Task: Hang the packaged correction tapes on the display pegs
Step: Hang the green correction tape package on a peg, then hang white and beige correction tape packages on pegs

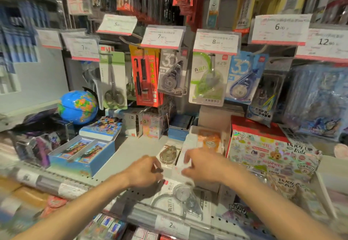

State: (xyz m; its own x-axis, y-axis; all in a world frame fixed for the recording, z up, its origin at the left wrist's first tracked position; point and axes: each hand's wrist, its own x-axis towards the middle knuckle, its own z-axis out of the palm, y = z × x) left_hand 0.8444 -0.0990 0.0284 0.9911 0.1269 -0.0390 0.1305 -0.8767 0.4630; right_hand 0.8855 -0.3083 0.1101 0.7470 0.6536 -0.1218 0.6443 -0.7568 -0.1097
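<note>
Fingers of both hands, left hand [145,171] and right hand [202,165], curl loosely over blurred correction-tape packs [174,196]; grip unclear.

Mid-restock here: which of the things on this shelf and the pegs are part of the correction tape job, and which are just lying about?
Job:
- left hand, right hand
- brown tape pack on the shelf
- white tape pack at the shelf edge
- green tape pack and blue tape pack, already hung

Lying about:
- globe
- scissors pack
- sticker box
- blue card box
</note>
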